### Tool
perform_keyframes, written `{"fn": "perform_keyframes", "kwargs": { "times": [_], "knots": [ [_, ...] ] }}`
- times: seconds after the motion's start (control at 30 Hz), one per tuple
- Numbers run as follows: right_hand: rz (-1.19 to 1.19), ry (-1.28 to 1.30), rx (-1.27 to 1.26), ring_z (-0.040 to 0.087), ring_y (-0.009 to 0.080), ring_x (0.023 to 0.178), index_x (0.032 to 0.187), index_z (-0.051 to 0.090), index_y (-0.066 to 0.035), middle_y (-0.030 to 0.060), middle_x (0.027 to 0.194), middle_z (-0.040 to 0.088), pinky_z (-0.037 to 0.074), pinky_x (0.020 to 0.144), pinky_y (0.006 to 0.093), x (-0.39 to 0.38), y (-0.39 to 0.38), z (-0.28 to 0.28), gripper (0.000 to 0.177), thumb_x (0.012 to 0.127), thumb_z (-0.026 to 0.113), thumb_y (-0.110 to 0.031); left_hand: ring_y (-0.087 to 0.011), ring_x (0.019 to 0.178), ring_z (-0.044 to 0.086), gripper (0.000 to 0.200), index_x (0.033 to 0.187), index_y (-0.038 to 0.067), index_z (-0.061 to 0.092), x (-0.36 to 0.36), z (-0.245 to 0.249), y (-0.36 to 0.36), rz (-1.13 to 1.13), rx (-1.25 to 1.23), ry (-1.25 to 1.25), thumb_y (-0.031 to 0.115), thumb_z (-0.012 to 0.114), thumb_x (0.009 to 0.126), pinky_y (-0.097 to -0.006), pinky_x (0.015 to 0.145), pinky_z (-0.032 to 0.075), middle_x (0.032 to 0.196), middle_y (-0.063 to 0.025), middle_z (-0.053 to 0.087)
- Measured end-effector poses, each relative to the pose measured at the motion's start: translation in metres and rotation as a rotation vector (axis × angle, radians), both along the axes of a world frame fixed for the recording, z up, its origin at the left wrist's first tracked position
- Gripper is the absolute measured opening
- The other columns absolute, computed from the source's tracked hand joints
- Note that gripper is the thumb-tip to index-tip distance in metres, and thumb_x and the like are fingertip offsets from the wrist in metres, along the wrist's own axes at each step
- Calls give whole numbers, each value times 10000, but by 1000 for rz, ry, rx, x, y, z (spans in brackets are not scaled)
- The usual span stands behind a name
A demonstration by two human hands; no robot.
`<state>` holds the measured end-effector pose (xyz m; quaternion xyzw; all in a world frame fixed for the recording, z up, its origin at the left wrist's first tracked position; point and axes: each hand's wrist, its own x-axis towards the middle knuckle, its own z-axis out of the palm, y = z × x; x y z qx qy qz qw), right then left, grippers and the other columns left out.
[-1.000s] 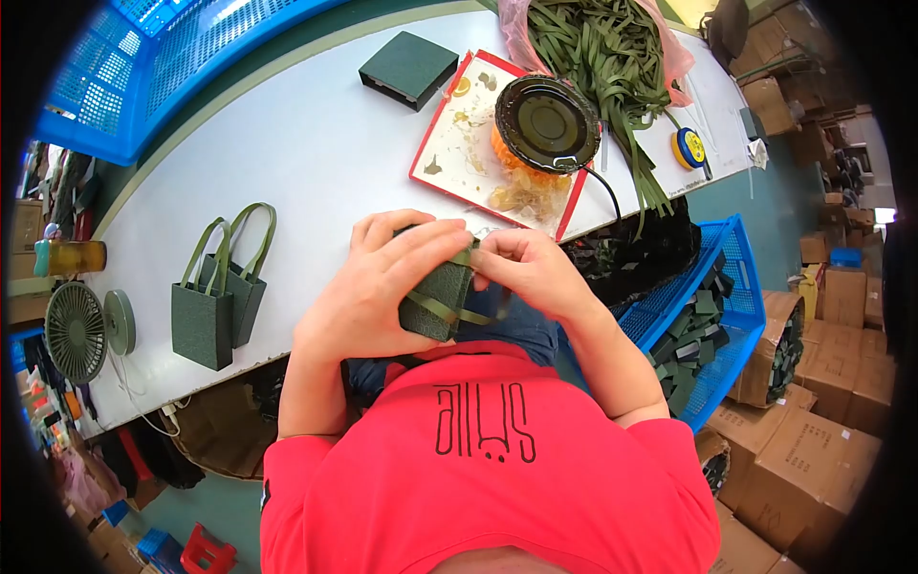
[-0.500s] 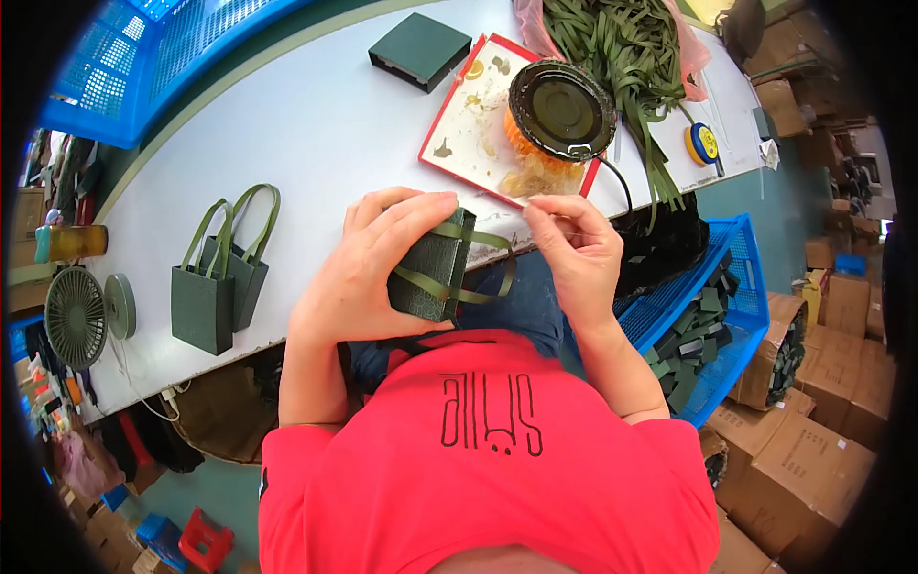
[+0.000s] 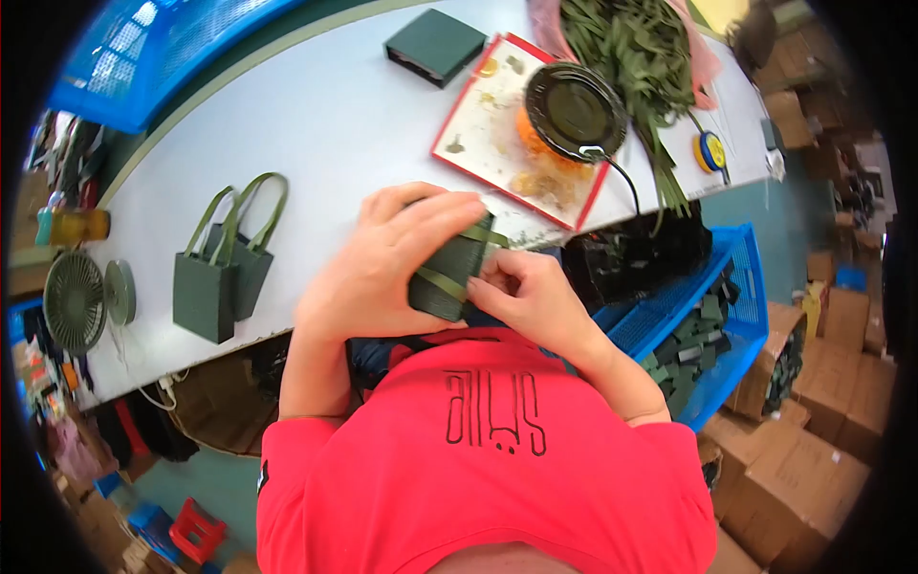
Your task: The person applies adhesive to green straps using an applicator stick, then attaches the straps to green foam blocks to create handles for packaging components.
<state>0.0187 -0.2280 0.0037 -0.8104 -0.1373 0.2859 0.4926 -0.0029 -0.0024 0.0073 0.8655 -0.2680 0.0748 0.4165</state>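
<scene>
In my left hand (image 3: 378, 263) is a small dark green gift bag (image 3: 457, 273), tilted, with flat olive ribbon handles (image 3: 443, 282) running across it. The fingers lie over its top and the thumb is beneath. My right hand (image 3: 531, 297) is at the bag's right edge, thumb and fingers curled together in a pinch. What sits between those fingertips is hidden. Two finished-looking green bags (image 3: 206, 295) with looped handles stand on the white table to the left.
A round black pot (image 3: 576, 112) with a cord stands on a stained red-edged board (image 3: 478, 124). Behind it lies a heap of green ribbons (image 3: 626, 48). A green box (image 3: 435, 46), a tape measure (image 3: 709, 151) and a fan (image 3: 75, 301) are on the table. A blue crate (image 3: 751, 316) holds green pieces.
My right hand has come down and left from near the board's edge to the bag's right side. My left hand and the bag have shifted slightly right.
</scene>
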Motion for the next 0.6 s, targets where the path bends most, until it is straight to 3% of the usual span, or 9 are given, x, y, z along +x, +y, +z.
{"fn": "perform_keyframes", "kwargs": {
  "times": [0.17, 0.2, 0.27, 0.37, 0.5, 0.6],
  "knots": [
    [-20, -9, 56, 411, 52, 595, 731, 577, 7, -21, 594, 484, 365, 522, 280, -4, 3, -9, 261, 912, 678, -152, -323, 1252, 500, 869, 1359, 116, 568, -3, -1, -5, -13, 62, -13, 241, 866, 553, -479, 1045, 360, 1390, -77, 569],
    [-24, 20, 30, 451, 47, 589, 739, 590, 19, -16, 596, 520, 378, 531, 259, -4, 2, -12, 249, 916, 674, -136, -320, 1264, 481, 857, 1359, 106, 571, -4, -2, -5, -3, 55, -23, 244, 865, 566, -489, 1063, 337, 1403, -74, 553],
    [-15, 83, 41, 525, 46, 622, 834, 649, 33, -7, 668, 597, 414, 568, 228, -2, 0, -15, 184, 945, 655, -113, -328, 1275, 466, 845, 1362, 120, 571, -7, -3, -1, 32, 45, -6, 267, 869, 586, -499, 1069, 325, 1406, -84, 537],
    [-164, 42, 280, 580, 42, 719, 1063, 684, 25, -6, 841, 657, 455, 654, 192, -2, -4, -17, 139, 987, 628, -78, -344, 1278, 457, 790, 1337, 172, 600, -8, -3, 11, 145, 119, -37, 294, 872, 605, -519, 1082, 313, 1394, -110, 523],
    [-383, -72, 381, 558, 28, 710, 1011, 661, -12, -21, 811, 623, 424, 638, 177, 3, -12, -14, 73, 974, 662, -76, -364, 1282, 443, 699, 1273, 240, 660, -15, -5, 33, 420, 279, -40, 308, 877, 611, -546, 1108, 293, 1384, -141, 505],
    [-439, -95, 511, 548, 28, 695, 1016, 639, -14, -15, 813, 617, 414, 624, 169, 6, -20, -17, 63, 979, 649, -63, -347, 1237, 489, 671, 1209, 157, 700, -38, 26, 60, 760, 385, -125, 214, 898, 571, -490, 1063, 341, 1386, -136, 521]
  ]
}}
